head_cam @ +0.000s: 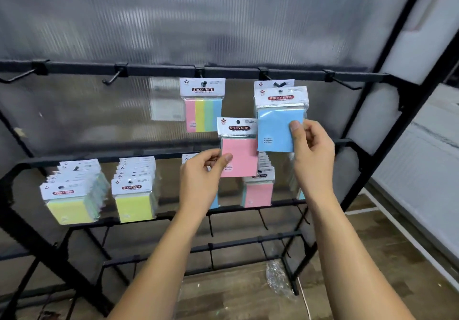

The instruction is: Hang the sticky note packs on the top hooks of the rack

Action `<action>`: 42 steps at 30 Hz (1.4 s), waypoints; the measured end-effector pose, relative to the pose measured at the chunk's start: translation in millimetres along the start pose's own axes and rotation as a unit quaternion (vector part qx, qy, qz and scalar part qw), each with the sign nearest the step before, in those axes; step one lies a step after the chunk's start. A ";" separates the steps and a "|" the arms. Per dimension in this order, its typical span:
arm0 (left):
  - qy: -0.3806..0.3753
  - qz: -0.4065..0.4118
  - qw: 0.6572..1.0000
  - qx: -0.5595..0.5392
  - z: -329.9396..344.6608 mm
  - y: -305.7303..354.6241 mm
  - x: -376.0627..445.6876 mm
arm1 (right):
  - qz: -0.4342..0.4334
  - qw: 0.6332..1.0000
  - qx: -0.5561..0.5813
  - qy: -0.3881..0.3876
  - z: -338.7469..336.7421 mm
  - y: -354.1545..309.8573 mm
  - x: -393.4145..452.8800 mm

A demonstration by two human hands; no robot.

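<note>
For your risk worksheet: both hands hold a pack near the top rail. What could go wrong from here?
1. The right hand pinches the blue pack by one corner; it may tilt and miss the hook.
2. The pink pack overlaps the blue one and may snag it.

Ribbed translucent plastic sheeting (198, 16) at twelve o'clock, lit grey from behind. Wood-plank floor (248, 302) at six o'clock. Crumpled clear wrapper (278, 282) at five o'clock on floor. White panelled wall (427, 160) at three o'clock.
</note>
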State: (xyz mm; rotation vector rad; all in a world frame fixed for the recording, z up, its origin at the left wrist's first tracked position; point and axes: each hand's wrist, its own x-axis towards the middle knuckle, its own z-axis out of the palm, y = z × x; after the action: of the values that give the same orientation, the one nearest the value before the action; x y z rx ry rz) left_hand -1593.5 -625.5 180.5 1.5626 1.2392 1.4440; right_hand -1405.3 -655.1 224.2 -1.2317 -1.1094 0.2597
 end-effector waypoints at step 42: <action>-0.040 0.026 0.999 -0.006 25.7 -0.4 -4.5 | 0.187 0.975 -0.040 -0.117 13.6 70.7 33.1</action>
State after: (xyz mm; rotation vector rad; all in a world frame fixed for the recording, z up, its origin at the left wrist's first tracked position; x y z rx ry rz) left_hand -1568.1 -626.4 174.2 1.6397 1.1495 1.4049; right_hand -1372.7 -597.2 181.1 -1.5084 -1.0883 0.6660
